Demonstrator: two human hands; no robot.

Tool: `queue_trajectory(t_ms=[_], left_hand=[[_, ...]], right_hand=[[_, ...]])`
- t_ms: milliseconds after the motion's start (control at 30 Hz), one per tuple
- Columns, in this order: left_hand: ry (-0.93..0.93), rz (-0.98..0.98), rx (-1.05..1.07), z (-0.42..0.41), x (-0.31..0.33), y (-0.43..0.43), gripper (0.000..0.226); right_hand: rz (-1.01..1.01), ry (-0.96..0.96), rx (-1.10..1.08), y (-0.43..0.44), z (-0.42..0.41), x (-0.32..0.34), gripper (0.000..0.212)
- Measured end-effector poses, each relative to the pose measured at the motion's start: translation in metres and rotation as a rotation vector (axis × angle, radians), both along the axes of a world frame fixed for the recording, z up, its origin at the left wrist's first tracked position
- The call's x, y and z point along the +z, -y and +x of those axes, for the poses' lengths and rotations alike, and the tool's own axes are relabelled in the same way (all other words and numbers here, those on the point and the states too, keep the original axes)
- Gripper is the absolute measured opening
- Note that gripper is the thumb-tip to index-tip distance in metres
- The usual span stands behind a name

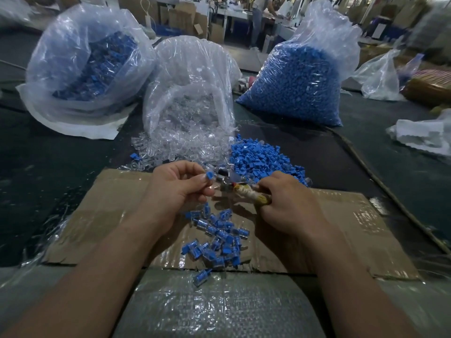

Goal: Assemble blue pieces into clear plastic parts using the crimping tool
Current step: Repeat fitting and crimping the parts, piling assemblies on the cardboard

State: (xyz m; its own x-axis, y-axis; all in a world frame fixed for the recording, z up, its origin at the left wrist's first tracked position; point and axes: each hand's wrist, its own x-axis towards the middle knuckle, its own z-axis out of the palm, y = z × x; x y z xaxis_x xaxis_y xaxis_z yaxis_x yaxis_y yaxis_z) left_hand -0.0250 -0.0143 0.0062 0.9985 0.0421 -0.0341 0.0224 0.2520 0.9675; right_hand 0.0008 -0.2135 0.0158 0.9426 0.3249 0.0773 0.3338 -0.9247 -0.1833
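A: What do our fingers hold?
B: Our left hand (pixel 175 189) pinches a clear plastic part (pixel 204 178) with a blue piece (pixel 209 176) at the fingertips. Our right hand (pixel 285 203) curls its fingers round the crimping tool (pixel 244 191), whose head is just beside those fingertips.
A: And under our fingers?
B: Assembled pieces (pixel 214 237) on cardboard (pixel 117 191).

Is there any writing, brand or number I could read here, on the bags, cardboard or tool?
No readable text anywhere.
Bag of blue pieces: no print.
Cardboard sheet: plain.
Crimping tool in the right hand: wrapped handle, no mark shows.
Blue-capped part in the left hand: no mark.
Background boxes: too blurred to read.
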Motion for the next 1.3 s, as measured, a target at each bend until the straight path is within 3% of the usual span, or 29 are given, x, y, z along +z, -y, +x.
queue_trajectory(t_ms=[233,400,1300], left_hand=[[0.056,0.029,0.061,0.000,0.000,0.003,0.010],[0.146,0.131,0.089,-0.002,0.001,0.004,0.015],[0.263,0.226,0.118,-0.007,0.002,0.010,0.021]], right_hand=[[0.226,0.093,-0.024,0.000,-0.008,0.003,0.027],[0.188,0.079,0.025,-0.004,-0.011,0.000,0.039],[0.267,0.013,0.083,-0.009,-0.015,0.002,0.036]])
